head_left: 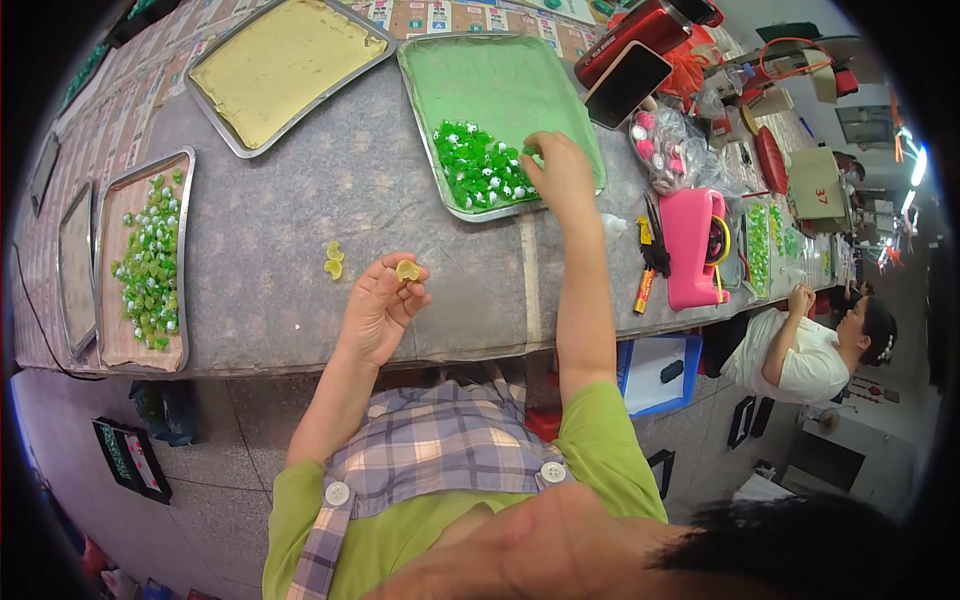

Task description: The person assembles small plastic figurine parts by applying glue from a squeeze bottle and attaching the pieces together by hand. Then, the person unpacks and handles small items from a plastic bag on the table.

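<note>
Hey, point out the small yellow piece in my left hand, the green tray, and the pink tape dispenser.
Yellow piece (407, 270): head view, middle of its visible face.
Green tray (490, 82): head view, bare green base.
Pink tape dispenser (688, 250): head view, pink body.

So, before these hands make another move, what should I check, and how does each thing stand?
1. Left hand has its yellow piece at the fingertips: ok.
2. Right hand is over the green tray, by the green-and-white pieces: ok.
3. Right fingertips grip a piece: cannot tell.
4. Loose yellow pieces lie near the left hand: ok.
5. Pink tape dispenser is apart from the right forearm: ok.
</note>
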Demonstrator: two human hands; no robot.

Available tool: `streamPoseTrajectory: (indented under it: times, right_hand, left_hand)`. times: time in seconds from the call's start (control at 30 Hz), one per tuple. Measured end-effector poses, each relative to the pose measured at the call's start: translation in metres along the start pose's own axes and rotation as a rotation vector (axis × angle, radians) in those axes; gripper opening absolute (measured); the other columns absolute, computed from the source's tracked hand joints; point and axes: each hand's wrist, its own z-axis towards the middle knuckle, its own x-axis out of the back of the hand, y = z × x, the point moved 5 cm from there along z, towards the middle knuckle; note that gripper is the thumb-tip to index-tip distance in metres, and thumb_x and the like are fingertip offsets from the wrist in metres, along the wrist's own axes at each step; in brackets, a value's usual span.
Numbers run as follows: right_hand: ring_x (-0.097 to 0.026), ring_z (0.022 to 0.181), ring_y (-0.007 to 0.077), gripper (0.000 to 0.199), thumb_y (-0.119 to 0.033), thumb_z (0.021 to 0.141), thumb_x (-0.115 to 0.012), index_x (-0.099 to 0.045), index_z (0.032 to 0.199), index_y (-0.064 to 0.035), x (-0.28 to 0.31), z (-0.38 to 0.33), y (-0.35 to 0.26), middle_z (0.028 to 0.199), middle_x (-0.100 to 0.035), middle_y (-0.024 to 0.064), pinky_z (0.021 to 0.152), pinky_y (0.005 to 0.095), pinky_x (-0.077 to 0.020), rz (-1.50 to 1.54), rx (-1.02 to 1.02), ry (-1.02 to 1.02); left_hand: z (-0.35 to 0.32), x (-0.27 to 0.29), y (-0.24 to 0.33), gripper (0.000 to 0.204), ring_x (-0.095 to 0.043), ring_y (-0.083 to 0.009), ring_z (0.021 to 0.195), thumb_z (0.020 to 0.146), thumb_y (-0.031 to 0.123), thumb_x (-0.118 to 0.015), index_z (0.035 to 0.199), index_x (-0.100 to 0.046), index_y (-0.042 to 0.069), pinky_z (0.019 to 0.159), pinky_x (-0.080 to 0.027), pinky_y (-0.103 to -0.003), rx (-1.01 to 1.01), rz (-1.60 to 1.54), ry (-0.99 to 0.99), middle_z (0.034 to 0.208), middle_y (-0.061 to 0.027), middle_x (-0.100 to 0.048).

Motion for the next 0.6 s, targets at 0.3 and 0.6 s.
streamPoseTrajectory:
  times: [0.3, 0.6]
  right_hand:
    - [-0.057, 0.076, 0.0144, 0.023, -0.008, 0.078, -0.054, -0.054, 0.1, 0.0007, -0.012, -0.106, -0.077, 0.084, -0.06, 0.0092, 0.069, 0.0251, -0.0456, 1.705, -0.281, -0.278]
    - [-0.059, 0.066, 0.0162, 0.021, -0.007, 0.081, -0.051, -0.048, 0.099, 0.0027, -0.033, -0.13, -0.091, 0.076, -0.059, 0.0113, 0.061, 0.0259, -0.0487, 1.964, -0.435, -0.244]
  left_hand:
    - [0.006, -0.015, -0.005, 0.031, -0.055, -0.0122, 0.083, 0.076, 0.024, -0.06, 0.099, -0.051, 0.005, 0.076, -0.045, -0.026, -0.014, 0.034, -0.04, 0.089, -0.0065, -0.058]
    - [0.001, -0.013, -0.002, 0.036, -0.054, -0.0126, 0.085, 0.073, 0.028, -0.062, 0.098, -0.051, 0.005, 0.077, -0.042, -0.026, -0.025, 0.11, -0.009, 0.088, -0.0054, -0.059]
